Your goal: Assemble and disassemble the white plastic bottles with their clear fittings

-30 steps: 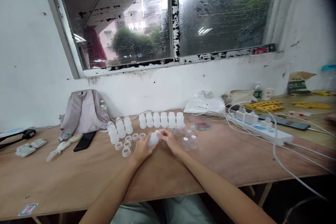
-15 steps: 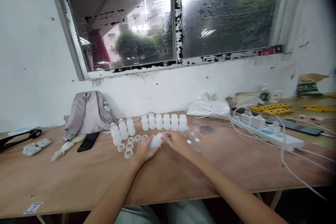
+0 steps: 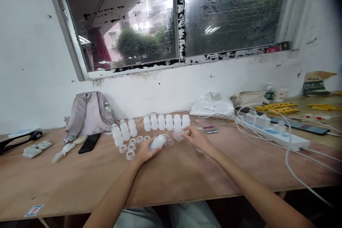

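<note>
My left hand (image 3: 145, 150) is closed around a frosted white baby bottle (image 3: 157, 143), tilted with its top toward the right. My right hand (image 3: 197, 139) pinches a clear dome cap (image 3: 177, 135) low over the table, apart from the bottle. Another clear cap (image 3: 169, 140) lies between the hands. A further clear piece (image 3: 199, 149) is partly hidden by my right forearm. Several white screw rings (image 3: 130, 155) lie left of my left hand. Behind them stand three bottles with clear caps (image 3: 124, 130); a row of several bottles (image 3: 161, 123) stands farther back.
A phone (image 3: 207, 126) lies beyond my right hand, before a white plastic bag (image 3: 212, 106). To the right are a power strip (image 3: 275, 131) and loose cables. On the left are a backpack (image 3: 89, 115), a black phone (image 3: 89, 144) and small white packs (image 3: 37, 149).
My right hand has left the bottle and moved right to a clear cap, which it now grips. My left hand still holds the bottle, shifted slightly left.
</note>
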Available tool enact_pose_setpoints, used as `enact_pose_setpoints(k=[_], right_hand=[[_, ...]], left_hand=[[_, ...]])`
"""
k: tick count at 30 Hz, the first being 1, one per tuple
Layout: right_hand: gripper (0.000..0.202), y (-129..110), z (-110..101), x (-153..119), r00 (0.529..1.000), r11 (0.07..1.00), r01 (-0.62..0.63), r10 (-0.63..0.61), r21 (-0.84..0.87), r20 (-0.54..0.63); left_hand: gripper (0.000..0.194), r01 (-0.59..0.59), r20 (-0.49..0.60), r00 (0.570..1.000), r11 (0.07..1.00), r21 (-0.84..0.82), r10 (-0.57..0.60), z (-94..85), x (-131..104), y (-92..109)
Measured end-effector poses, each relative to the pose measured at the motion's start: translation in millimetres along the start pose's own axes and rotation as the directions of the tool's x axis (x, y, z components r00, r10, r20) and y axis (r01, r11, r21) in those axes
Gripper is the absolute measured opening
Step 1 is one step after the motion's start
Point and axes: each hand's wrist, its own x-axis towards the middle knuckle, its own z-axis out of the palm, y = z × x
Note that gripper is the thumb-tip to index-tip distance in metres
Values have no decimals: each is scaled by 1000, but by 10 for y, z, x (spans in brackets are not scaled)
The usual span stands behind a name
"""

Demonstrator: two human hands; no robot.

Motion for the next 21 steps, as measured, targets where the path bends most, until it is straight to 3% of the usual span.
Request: enact_pose_setpoints(k=[3, 7, 11, 21], right_hand=[[34, -82, 57, 92, 999, 948, 1, 13, 318, -41], [35, -88, 233, 178, 991, 817, -96, 23, 569, 133], [33, -99, 349, 192, 978, 785, -96, -40, 612, 205], [31, -163, 389, 183, 977, 793, -62, -74, 606, 198]], left_hand=[[48, -22, 18, 1000, 1000, -4, 22, 7, -3, -1], [48, -74, 34, 997, 997, -5, 74, 8, 1, 2], [46, -94, 50, 994, 996, -4, 95, 0, 0, 17], [42, -95, 71, 993, 995, -1, 95, -10, -8, 55]])
